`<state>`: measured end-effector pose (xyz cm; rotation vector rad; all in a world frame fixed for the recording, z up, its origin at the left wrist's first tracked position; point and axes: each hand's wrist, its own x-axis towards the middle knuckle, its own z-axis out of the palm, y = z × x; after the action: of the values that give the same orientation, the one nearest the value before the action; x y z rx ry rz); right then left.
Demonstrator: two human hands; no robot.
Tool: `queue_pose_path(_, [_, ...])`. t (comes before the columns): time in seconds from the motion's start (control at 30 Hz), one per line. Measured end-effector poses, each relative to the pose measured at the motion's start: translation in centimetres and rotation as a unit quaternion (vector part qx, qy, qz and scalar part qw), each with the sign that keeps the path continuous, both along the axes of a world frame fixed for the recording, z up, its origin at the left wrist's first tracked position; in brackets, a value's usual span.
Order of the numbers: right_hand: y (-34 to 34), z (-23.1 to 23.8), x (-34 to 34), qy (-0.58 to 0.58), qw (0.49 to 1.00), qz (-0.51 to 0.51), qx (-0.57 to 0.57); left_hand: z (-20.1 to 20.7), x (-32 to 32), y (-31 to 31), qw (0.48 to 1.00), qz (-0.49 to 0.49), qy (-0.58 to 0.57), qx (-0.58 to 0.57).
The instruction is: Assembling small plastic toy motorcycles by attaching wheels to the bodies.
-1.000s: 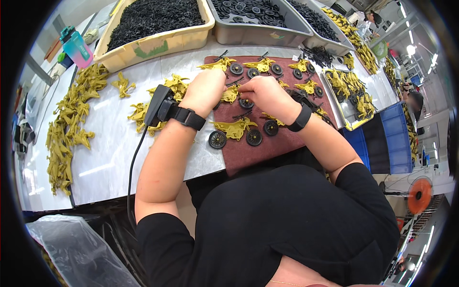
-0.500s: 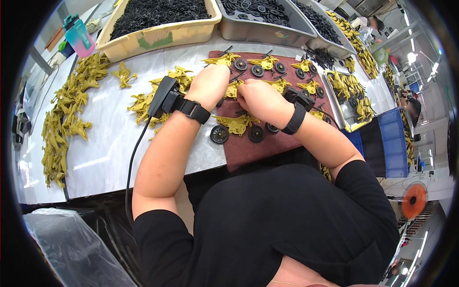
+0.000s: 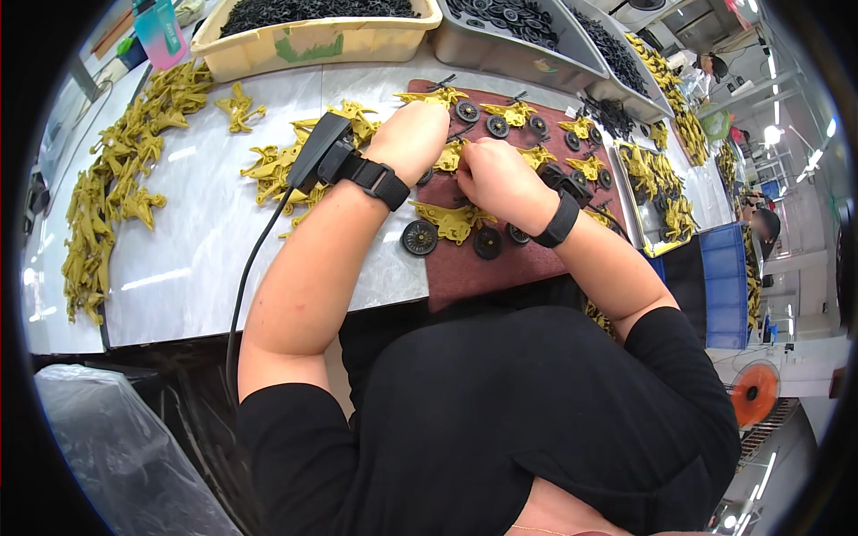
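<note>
My left hand [image 3: 413, 134] reaches over the left part of a maroon mat [image 3: 474, 279], its fingers hidden behind the back of the hand. Close to its right, my right hand [image 3: 502, 181] is closed, and whatever its fingers hold is out of sight. Between the two hands shows a yellow toy motorcycle body [image 3: 449, 157] with a thin black piece at its top. Just nearer to me lies another yellow body [image 3: 454, 221], with a black spoked wheel [image 3: 419, 238] at its left and a second wheel [image 3: 488, 243] below. More yellow bodies with black wheels lie in rows on the mat.
Loose yellow bodies lie left of the mat [image 3: 273, 170] and in a long heap [image 3: 107, 192] at far left. Behind stand a cream bin [image 3: 313, 45] of black parts and a grey bin [image 3: 518, 62] of wheels. A tray [image 3: 668, 245] holds yellow and black parts at right.
The whole view has shifted slightly, with the table sitting higher in the picture. Both hands stay close together over the same yellow body, with only a slight change in their pose.
</note>
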<state>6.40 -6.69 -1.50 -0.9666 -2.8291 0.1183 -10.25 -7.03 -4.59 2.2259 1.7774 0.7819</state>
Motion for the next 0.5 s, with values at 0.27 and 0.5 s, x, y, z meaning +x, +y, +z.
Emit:
queue_pose_path(0.27, [0.3,-0.4,-0.9,-0.02,0.999,-0.03,-0.032,0.3,0.0,0.2,1.0,-0.01,-0.024,-0.002])
queue_pose_path(0.5, [1.7,1.0,-0.9,-0.048,0.983,-0.088,-0.151,-0.1,0.3,0.3,1.0,0.013,-0.025,0.006])
